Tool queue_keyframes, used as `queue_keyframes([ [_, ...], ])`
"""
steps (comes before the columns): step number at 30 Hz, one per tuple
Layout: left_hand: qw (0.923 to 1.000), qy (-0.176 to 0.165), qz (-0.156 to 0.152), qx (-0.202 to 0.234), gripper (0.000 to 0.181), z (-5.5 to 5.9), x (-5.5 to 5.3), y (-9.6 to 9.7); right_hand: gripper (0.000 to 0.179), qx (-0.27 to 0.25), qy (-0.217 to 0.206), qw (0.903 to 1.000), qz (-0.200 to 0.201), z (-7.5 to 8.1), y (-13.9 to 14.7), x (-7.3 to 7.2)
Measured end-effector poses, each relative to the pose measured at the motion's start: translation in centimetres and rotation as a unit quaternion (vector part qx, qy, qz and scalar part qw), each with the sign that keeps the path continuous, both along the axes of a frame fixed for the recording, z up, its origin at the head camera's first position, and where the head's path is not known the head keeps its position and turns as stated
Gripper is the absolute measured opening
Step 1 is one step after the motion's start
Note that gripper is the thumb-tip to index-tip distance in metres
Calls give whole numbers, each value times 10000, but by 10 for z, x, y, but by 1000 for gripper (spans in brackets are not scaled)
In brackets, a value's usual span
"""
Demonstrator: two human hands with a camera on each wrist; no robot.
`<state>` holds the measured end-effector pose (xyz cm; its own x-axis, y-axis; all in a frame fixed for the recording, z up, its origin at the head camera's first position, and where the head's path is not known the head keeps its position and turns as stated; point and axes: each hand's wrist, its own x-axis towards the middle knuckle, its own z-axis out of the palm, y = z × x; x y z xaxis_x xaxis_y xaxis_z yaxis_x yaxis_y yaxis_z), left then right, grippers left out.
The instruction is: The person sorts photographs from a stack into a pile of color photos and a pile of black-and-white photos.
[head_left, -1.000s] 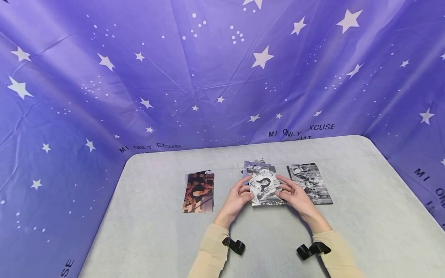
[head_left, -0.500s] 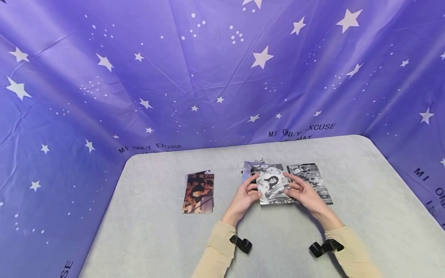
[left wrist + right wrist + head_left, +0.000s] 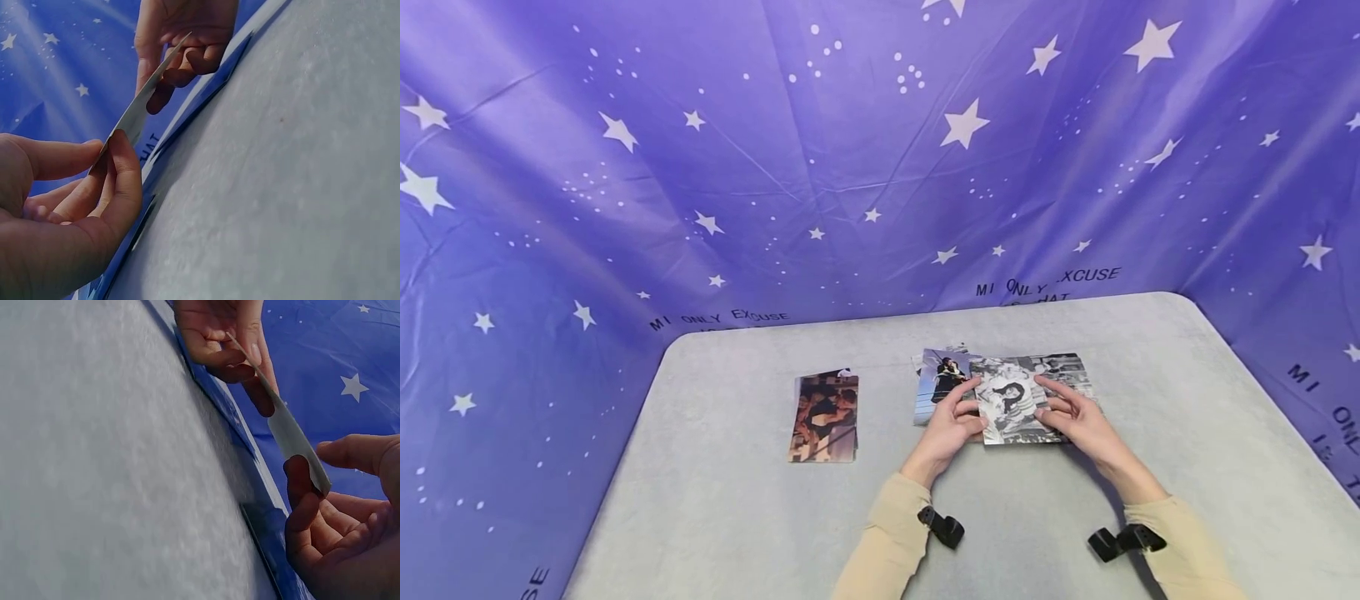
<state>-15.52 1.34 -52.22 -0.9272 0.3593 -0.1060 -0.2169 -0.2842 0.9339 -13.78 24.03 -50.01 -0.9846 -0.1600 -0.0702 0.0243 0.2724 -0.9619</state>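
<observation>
A black-and-white photo card [image 3: 1009, 417] is held above the grey table, its picture side toward the head camera. My left hand [image 3: 949, 433] pinches its left edge between thumb and fingers. My right hand [image 3: 1086, 429] pinches the right edge the same way. Both wrist views show the card [image 3: 139, 106] nearly edge-on, raised off the table, with the pale back [image 3: 287, 434] visible. Behind it, a pile of black-and-white photos [image 3: 1066, 368] is mostly covered. Just left of the card lies a pile topped by a bluish-purple colour photo [image 3: 931, 387].
On the left of the table [image 3: 715, 500] lies a stack of warm brown colour photos [image 3: 825, 421]. A purple star-patterned curtain [image 3: 850, 167] hangs behind the table and along both sides. Black wrist cameras [image 3: 943, 527] are strapped over the beige sleeves.
Both hands have carried the black-and-white photo card to the right. It uncovers more of the bluish-purple photo and now overlaps the black-and-white pile in the head view.
</observation>
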Motion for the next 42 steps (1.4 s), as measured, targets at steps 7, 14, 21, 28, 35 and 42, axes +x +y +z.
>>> queue_keyframes([
  [7, 9997, 30, -181, -153, 69, 1, -2, 15, 59, 319, 486, 9982, -139, -2, 12, 1],
  [14, 9993, -33, -240, -296, 67, -2, -5, 35, 50, 866, 778, 9925, -366, -3, 25, 0],
  [21, 9985, -122, -219, -488, 64, -3, -8, 52, 44, 1191, 1058, 9848, -690, -8, 35, -3],
  [28, 9981, -173, -87, -585, 57, 2, -9, 66, 41, 1523, 1237, 9768, -863, -7, 44, -5],
  [35, 9959, -67, 95, -903, 53, 5, -9, 74, 41, 2185, 1313, 9632, -847, 0, 48, -8],
  [42, 9854, 228, 100, -1682, 52, 8, -12, 78, 40, 2720, 1565, 9458, -840, -3, 50, -10],
])
